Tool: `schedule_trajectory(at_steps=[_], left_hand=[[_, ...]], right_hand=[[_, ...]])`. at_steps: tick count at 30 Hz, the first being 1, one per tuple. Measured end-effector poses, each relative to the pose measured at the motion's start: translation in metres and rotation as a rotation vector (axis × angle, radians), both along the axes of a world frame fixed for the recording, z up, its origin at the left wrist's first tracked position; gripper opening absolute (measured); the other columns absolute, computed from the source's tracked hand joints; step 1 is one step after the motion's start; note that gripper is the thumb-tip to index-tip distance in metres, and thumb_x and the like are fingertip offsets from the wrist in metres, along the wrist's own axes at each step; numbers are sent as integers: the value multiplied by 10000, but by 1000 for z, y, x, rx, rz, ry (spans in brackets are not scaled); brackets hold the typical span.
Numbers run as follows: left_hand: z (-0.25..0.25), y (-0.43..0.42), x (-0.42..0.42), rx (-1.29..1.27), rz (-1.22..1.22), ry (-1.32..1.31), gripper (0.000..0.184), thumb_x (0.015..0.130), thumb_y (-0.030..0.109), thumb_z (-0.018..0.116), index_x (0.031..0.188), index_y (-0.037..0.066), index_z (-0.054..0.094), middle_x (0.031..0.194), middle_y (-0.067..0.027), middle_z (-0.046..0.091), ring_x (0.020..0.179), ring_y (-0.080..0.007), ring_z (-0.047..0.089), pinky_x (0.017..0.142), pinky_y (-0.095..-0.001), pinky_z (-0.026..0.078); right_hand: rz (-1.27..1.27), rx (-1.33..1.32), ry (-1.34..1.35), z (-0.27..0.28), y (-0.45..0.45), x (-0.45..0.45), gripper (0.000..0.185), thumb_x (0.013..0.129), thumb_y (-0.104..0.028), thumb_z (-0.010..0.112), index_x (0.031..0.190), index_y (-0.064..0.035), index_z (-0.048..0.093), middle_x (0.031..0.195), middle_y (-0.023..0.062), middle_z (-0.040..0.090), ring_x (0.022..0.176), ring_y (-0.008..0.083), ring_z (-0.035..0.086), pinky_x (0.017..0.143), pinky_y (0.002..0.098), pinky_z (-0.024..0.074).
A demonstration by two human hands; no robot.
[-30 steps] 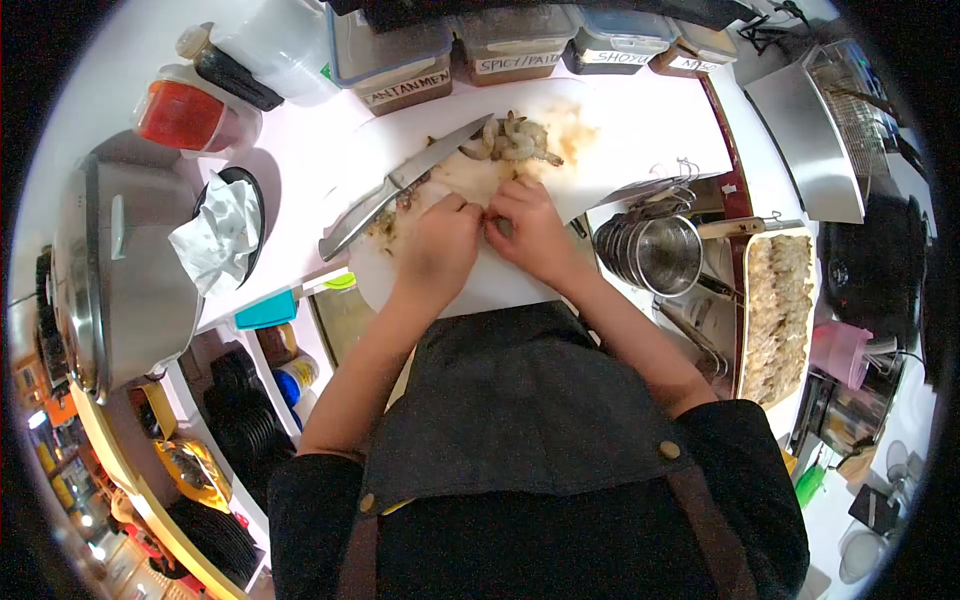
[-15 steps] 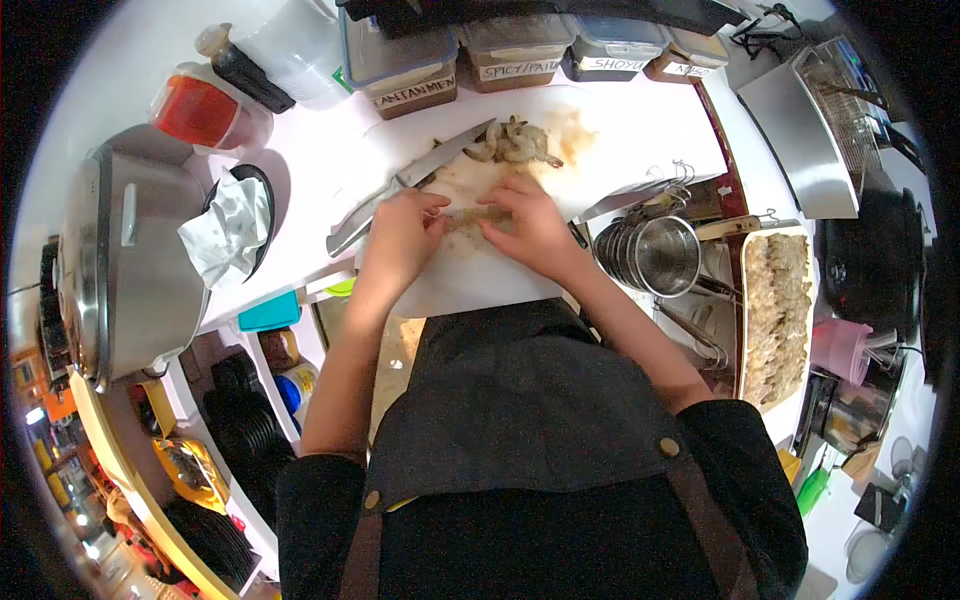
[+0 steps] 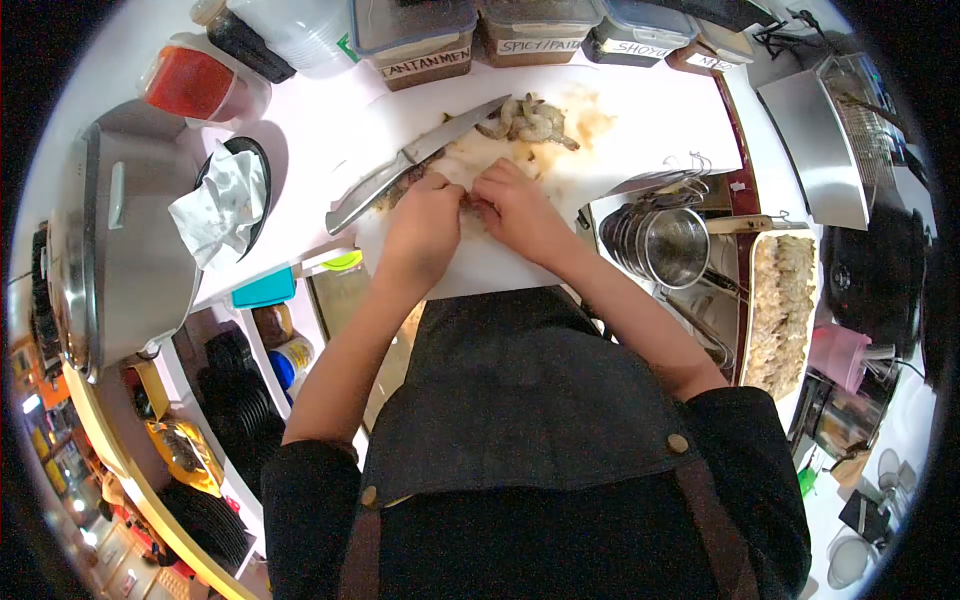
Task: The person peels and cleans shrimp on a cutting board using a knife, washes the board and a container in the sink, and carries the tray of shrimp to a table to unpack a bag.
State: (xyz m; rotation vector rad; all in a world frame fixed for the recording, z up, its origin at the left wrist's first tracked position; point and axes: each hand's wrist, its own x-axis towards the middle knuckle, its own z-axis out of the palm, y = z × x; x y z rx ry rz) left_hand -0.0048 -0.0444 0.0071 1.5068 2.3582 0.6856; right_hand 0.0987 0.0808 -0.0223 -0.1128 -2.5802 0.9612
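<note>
My left hand (image 3: 425,222) and my right hand (image 3: 522,212) meet low over the white cutting board (image 3: 480,272). Both are closed, with fingertips pinched around a shrimp that is mostly hidden between them. Beyond my hands lies a small pile of raw grey shrimp (image 3: 538,122) on the board. A large knife (image 3: 440,138) rests diagonally to the left of the pile, its handle toward me. Dark shell scraps (image 3: 398,186) lie beside the knife, near my left hand.
Lidded tubs (image 3: 428,62) with handwritten labels line the back. A black bowl with crumpled paper (image 3: 222,200) and a steel cooker (image 3: 135,230) stand left. On the right are wire strainers (image 3: 672,248) and a long tray of shrimp (image 3: 780,315).
My hands have drawn together, and the shrimp seen between them earlier is now mostly covered by my fingers. The view has shifted slightly; the knife and pile remain in place.
</note>
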Motion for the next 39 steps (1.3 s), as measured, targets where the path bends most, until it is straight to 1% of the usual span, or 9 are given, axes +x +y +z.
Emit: schedule_trajectory(at_steps=[3, 9, 12, 15, 21, 25, 27, 30, 39], left_hand=[[-9, 0, -5, 4, -51, 117, 176, 752, 10, 535, 883, 15, 652, 907, -171, 617, 860, -355, 595, 788, -415, 487], [-1, -8, -25, 133, -186, -62, 159, 749, 40, 589, 893, 21, 652, 860, -164, 619, 848, -348, 600, 763, -385, 490], [6, -9, -24, 23, -8, -126, 170, 740, 77, 585, 889, 50, 663, 888, -164, 609, 831, -348, 591, 753, -408, 480], [9, -9, -19, 12, -16, -74, 139, 727, 95, 634, 844, 24, 660, 757, -170, 602, 773, -347, 590, 701, -404, 477], [-1, -11, -17, 3, -23, 4, 153, 747, 111, 622, 870, 34, 669, 797, -175, 608, 765, -344, 588, 707, -420, 472], [11, -12, -26, 18, -45, -138, 151, 749, 113, 620, 867, 33, 671, 832, -177, 618, 792, -344, 594, 730, -410, 476], [18, -11, -20, 37, -26, -253, 152, 756, 116, 614, 868, 31, 672, 835, -179, 620, 803, -344, 596, 745, -408, 476], [-2, 8, -16, 162, -148, -133, 148, 752, 86, 580, 855, 34, 673, 821, -181, 604, 772, -358, 585, 713, -429, 463], [-5, 17, -5, 1, -168, 68, 123, 757, 64, 525, 760, -2, 629, 779, -193, 583, 759, -366, 583, 700, -448, 467]], right_hand=[[48, 69, 49, -2, 4, 0, 181, 636, 58, 575, 801, -4, 537, 826, 116, 551, 884, 303, 509, 772, 382, 450], [157, 138, -3, -3, 14, 0, 167, 658, 42, 579, 811, -17, 550, 848, 108, 545, 912, 297, 507, 784, 371, 453], [67, 145, -26, 6, 12, -6, 127, 692, -2, 592, 815, -26, 578, 847, 105, 548, 905, 297, 502, 786, 377, 449], [37, 129, -55, 2, 2, -11, 99, 722, -46, 600, 821, -31, 601, 844, 105, 549, 895, 300, 499, 792, 383, 442], [49, 128, -101, 3, -6, -15, 125, 728, -58, 611, 850, -28, 613, 851, 111, 555, 894, 301, 504, 803, 381, 439], [-35, 58, 39, 5, 3, 0, 156, 700, -70, 643, 848, -32, 615, 856, 115, 567, 878, 303, 522, 800, 375, 450], [-69, 30, -47, 8, 9, 9, 158, 688, -69, 651, 837, -30, 615, 849, 120, 569, 866, 306, 530, 794, 377, 455], [-109, 22, -90, 4, 7, 12, 139, 680, -52, 646, 812, -25, 609, 826, 126, 567, 856, 311, 533, 779, 386, 460], [-113, 38, -18, 3, 2, 7, 92, 669, -19, 624, 739, -7, 565, 785, 134, 546, 807, 328, 512, 766, 405, 441]])
